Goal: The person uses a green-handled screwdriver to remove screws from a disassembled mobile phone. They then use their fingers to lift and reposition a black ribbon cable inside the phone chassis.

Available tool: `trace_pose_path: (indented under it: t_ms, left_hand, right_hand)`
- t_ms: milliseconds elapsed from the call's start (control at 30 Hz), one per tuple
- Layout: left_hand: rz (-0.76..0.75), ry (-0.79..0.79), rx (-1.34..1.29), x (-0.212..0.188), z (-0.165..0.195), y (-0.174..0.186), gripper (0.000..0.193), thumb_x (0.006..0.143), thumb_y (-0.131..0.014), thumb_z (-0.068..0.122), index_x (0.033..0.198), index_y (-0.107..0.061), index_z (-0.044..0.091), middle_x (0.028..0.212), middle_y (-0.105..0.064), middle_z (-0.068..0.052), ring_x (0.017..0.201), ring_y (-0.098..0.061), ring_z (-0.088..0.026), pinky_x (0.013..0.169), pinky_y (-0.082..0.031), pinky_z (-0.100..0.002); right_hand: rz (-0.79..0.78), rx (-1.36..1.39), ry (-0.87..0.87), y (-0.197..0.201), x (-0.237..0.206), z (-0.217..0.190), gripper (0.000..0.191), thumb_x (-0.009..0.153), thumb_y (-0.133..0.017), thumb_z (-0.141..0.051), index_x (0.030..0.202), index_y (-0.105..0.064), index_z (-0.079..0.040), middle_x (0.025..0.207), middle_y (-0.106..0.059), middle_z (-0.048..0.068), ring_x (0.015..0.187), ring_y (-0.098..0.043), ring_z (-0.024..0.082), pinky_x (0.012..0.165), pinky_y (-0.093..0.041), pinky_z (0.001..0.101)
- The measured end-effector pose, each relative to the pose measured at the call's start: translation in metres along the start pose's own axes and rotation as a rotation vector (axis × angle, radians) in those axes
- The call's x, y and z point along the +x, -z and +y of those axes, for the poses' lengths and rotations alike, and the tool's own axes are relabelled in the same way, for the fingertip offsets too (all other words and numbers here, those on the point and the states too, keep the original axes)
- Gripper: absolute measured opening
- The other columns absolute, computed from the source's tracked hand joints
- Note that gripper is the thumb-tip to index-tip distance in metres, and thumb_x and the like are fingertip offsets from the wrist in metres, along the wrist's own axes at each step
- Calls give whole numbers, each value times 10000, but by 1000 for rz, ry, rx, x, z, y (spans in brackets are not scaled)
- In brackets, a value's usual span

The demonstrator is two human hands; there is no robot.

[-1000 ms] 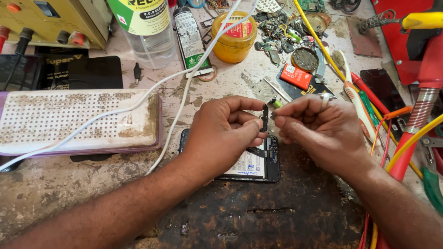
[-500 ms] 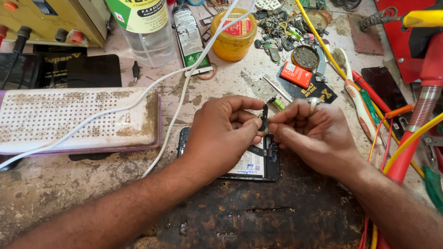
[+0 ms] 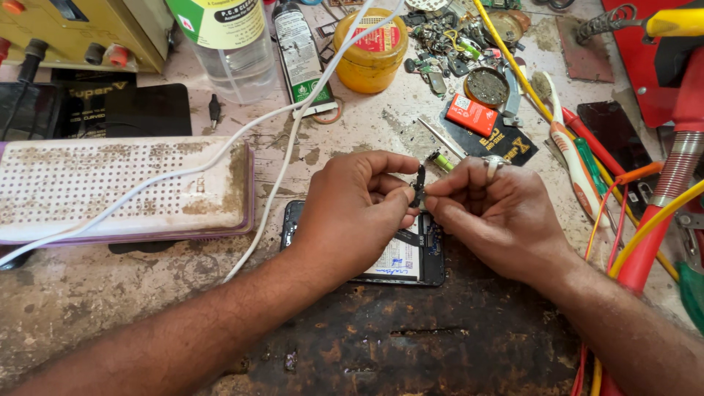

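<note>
L hand [image 3: 356, 209] & R hand [image 3: 499, 213] both pinch small black flex part [image 3: 419, 185], held upright above opened phone [image 3: 403, 257] on bench. Yellow tub [image 3: 370, 53] w/ lid shut, contents hidden; round tin [image 3: 487, 86] holds dark residue.

Bright even daylight, soft shadows beneath the hands [image 3: 433, 209], sharp focus, slight wide-angle stretch at edges
</note>
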State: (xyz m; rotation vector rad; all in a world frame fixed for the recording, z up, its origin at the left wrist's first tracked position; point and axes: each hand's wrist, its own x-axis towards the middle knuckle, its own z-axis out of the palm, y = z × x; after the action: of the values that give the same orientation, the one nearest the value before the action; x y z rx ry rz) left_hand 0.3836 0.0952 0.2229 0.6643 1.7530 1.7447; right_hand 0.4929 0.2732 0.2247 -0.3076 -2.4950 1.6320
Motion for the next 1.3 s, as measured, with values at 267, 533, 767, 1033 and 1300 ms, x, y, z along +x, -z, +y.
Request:
trace_pose_path:
  t_ms: [267, 533, 767, 1033, 1300]
  left_hand:
    - [27, 0, 29, -3, 1, -1, 309, 874, -636, 25, 1174, -700, -15, 798, -767, -59, 673, -747, -87, 618, -615, -226]
    - [35, 9, 43, -3, 0, -2, 307, 878, -637, 28, 1177, -698, -8, 815, -775, -59, 694, -766, -92, 635, -630, -230]
    - [38, -2, 72, -3, 2, -2, 310, 874, -638, 25, 1176, -700, -3, 805, -770, -59, 677, -753, -84, 624, -627, -227]
    - [45, 0, 56, -4, 1, -3, 306, 873, -639, 20, 1172, -699, -9, 793, -768, -59, 672, -751, -87, 615, -620, -231]
    - [51, -17, 62, -4, 0, -4, 299, 871, -639, 21, 1161, -705, -10, 788, -767, -57, 667, -750, -85, 615, -623, -233]
  right_hand:
    - [-25, -72, 10, 1, 0, -3, 104, 899, -712, 18, 1002, -725, 29, 896, -749, 47, 818, -667, 29, 705, -550, 174]
    - [-6, -7, 2, 0, 1, 0, 103, 906, -701, 14, 1007, -718, 26, 889, -741, 40, 809, -673, 37, 685, -554, 182]
    - [-27, -162, 44, 3, 0, -3, 102, 900, -727, 20, 1000, -747, 26, 864, -749, 55, 789, -641, 39, 664, -528, 187]
    - [11, -42, 18, -1, -1, -3, 91, 906, -709, 8, 994, -727, 23, 884, -758, 36, 804, -695, 32, 691, -576, 175]
    - [-26, -7, 72, 0, 0, -3, 99, 905, -715, 5, 1000, -727, 28, 895, -755, 28, 824, -692, 26, 706, -578, 172]
